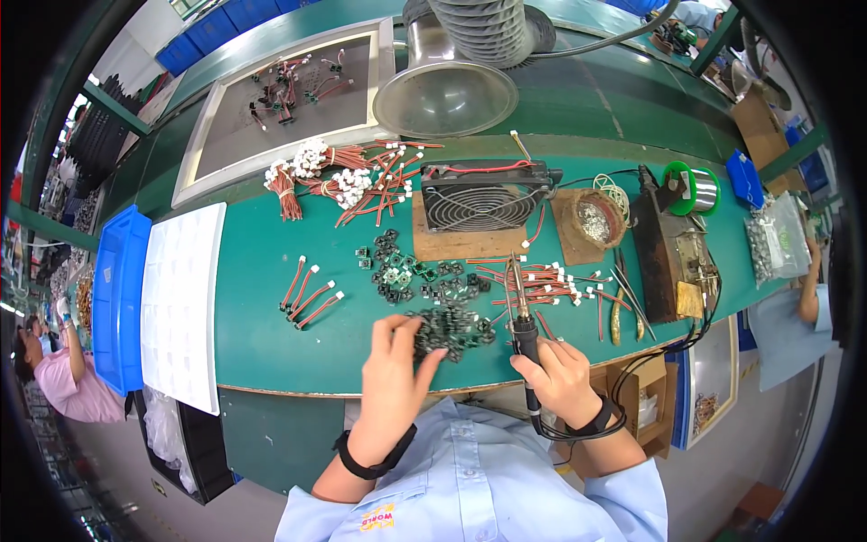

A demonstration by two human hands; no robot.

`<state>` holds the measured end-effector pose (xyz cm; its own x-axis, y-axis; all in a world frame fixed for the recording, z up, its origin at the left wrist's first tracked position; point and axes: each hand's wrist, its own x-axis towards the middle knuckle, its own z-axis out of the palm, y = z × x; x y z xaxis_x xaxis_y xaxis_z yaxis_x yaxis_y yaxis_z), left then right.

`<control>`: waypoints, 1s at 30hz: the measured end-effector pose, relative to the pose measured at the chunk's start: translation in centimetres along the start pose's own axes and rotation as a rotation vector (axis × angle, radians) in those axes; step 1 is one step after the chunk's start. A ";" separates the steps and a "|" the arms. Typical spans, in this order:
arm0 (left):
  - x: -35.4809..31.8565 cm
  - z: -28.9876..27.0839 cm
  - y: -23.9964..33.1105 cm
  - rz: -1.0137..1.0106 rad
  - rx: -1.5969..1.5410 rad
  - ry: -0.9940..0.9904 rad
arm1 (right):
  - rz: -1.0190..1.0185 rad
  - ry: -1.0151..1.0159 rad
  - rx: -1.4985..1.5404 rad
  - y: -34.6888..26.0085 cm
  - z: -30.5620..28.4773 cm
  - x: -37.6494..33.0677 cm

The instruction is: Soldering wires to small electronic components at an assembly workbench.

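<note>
Hold the soldering iron [525, 338], wrapped in the right hand [558, 379], clear of the left hand [395, 369], spread at blurred small parts [459, 331], contact unclear.

Soldering iron [525, 338]: dark handle, slim metal front end; gripped in the right hand [558, 375].
Iron's pose: steeply slanted, tip toward the far side of the green table [253, 361]; black cord off the handle's near end.
Near parts [459, 332]: small, black and green, bunched, blurred; left hand [390, 370] at their left edge, thumb and fingers spread; contact unclear.
Far parts [395, 275]: same colours, squarish, loose on the tabletop, just beyond the near bunch.
</note>
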<state>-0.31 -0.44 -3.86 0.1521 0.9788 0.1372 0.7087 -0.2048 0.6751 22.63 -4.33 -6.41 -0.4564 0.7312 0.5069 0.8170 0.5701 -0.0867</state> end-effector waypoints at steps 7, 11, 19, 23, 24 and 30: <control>0.1 0.5 1.6 0.138 -0.012 0.113 | 0.557 0.415 0.631 -1.1 1.3 0.3; 0.2 0.0 3.6 0.250 -0.367 -0.127 | 0.622 0.409 0.890 -2.1 0.4 1.2; 0.0 0.2 4.0 0.383 -0.317 -0.161 | 0.417 0.281 0.801 -3.3 -1.4 2.5; -0.7 -0.1 3.4 0.426 -0.244 -0.139 | 0.314 0.273 0.686 -2.9 -1.2 1.9; -0.8 -0.2 3.2 0.425 -0.247 -0.141 | 0.317 0.272 0.685 -2.8 -1.1 1.6; -1.0 0.2 3.4 0.320 -0.265 -0.097 | 0.429 0.259 0.703 -2.8 -1.4 0.9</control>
<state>2.07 -2.08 -1.82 0.4089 0.8583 0.3100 0.4158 -0.4776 0.7740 20.46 -5.82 -4.52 0.0065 0.8767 0.4811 0.4534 0.4262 -0.7828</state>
